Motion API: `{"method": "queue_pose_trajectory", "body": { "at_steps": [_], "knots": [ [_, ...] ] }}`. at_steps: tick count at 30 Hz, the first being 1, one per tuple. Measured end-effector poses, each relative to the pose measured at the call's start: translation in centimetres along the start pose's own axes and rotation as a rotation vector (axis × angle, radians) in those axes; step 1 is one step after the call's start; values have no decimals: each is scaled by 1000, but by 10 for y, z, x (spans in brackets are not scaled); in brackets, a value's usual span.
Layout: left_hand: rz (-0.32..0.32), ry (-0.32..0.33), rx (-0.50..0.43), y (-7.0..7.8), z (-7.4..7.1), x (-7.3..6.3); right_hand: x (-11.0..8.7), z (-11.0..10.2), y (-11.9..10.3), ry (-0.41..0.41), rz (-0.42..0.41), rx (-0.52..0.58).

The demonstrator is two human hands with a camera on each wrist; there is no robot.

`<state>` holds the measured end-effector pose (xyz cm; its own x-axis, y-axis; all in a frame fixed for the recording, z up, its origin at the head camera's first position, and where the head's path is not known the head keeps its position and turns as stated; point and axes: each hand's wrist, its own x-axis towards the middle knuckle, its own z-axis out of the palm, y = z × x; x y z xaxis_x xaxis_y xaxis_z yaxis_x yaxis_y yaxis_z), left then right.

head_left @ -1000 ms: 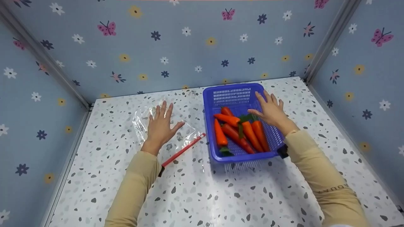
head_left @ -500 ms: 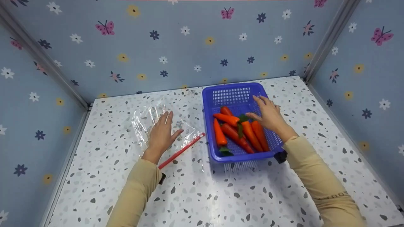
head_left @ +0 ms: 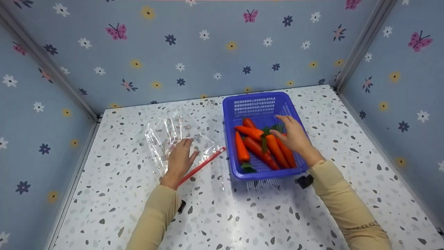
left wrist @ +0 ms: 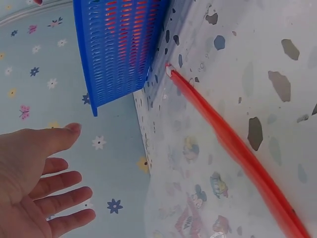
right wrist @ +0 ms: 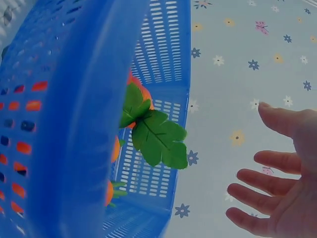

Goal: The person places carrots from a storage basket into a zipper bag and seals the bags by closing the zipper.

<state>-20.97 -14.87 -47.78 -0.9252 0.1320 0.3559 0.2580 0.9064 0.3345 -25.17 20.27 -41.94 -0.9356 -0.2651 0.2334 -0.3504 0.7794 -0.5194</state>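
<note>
A clear plastic bag (head_left: 166, 130) lies flat on the speckled table, a red strip (head_left: 204, 163) along its near edge. Small cartoon prints (left wrist: 198, 196) show on it in the left wrist view. Over the bag is my left hand (head_left: 179, 158), fingers loosely extended and holding nothing. Several orange-red carrots (head_left: 256, 147) with green leaves (right wrist: 161, 139) lie in a blue perforated basket (head_left: 227, 135) to the right. My right hand (head_left: 295, 137) hovers over the basket's right side, thumb apart from the relaxed fingers, with nothing in its grasp.
Patterned panels (head_left: 194, 52) with flowers and butterflies enclose the table (head_left: 215, 215) at the back and both sides. The basket stands near the back edge, right of the bag. A dark wrist device (head_left: 305, 181) sits at the right cuff.
Both hands have drawn back toward the body, the left further than the right. More of the bag's far part shows. The basket, carrots and bag stay in place.
</note>
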Motion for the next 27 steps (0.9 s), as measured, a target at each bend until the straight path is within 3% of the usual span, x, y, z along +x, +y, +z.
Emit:
{"method": "queue_pose_trajectory", "body": {
  "at_steps": [10, 15, 21, 27],
  "knots": [
    [-30, -8, -95, -10, 25, -14, -10, 13, -2, 129, -88, 112],
    [-89, -65, -117, -15, 35, -20, -15, 20, -3, 177, -125, 150],
    [-167, -135, -160, -20, 43, -23, -20, 29, -2, 210, -115, 215],
    [-250, -206, -205, -25, 49, -25, -26, 36, 0, 185, -47, 294]
  ]
}}
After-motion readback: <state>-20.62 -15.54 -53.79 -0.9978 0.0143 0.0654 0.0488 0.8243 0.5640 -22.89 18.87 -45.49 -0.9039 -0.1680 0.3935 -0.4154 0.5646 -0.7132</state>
